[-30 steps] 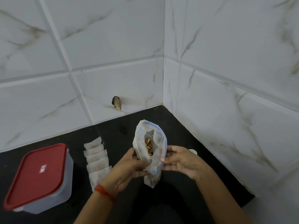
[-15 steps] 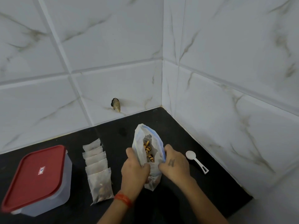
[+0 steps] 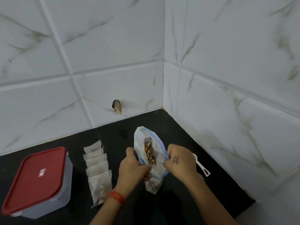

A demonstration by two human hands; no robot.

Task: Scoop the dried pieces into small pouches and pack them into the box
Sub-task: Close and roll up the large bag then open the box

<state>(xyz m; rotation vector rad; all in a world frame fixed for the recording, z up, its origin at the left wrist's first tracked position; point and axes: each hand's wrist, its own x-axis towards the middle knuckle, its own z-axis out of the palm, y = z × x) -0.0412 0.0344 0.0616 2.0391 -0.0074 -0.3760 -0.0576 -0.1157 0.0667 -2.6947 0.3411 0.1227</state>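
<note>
Near the corner of the black counter point(image 3: 186, 137), a clear zip bag point(image 3: 150, 159) of dried pieces point(image 3: 149, 151) is held upright with its mouth spread wide. Its left rim is gripped by the left hand point(image 3: 132, 168), and its blue-edged right rim is pinched by the right hand point(image 3: 180, 162). Just behind the right hand lies a white scoop point(image 3: 203, 168), untouched on the counter. To the left of the bag, a row of small pouches point(image 3: 97, 166) lies overlapped (whether all are filled cannot be told, though contents show in the nearest). Further left stands the box point(image 3: 53, 189), shut under its red lid point(image 3: 34, 179). Judged from this, some pouches seem prepared, nothing is yet packed into the box, and the scooping, the opening of the box and the packing are left.
</note>
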